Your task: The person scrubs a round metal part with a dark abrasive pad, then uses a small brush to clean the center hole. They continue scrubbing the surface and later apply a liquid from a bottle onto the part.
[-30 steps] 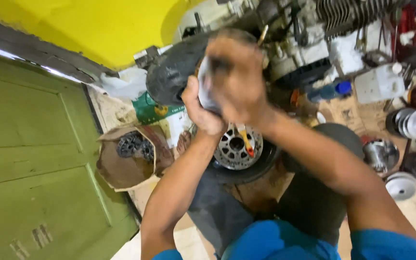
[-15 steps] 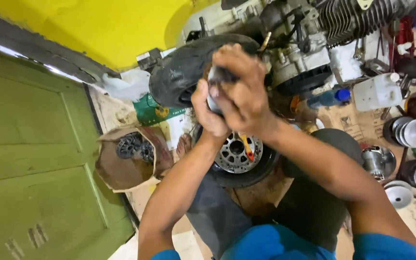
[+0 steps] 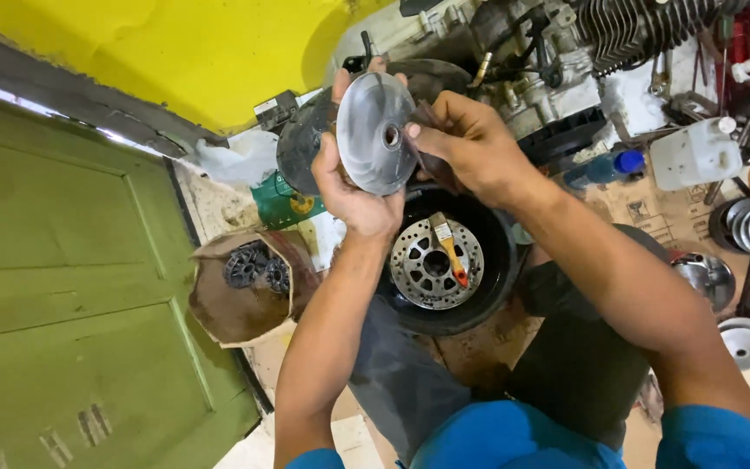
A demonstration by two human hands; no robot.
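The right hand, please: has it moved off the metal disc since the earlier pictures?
Yes. The right hand has slid right, toward the engine, uncovering the metal disc.

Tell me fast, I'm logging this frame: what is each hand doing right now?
Left hand: closed around the rim of the grey metal disc.
Right hand: fingertips on the disc's face; holding anything else cannot be told.

A round grey metal pulley disc, tilted face-up, central hole showing, seemingly smudged with grime.
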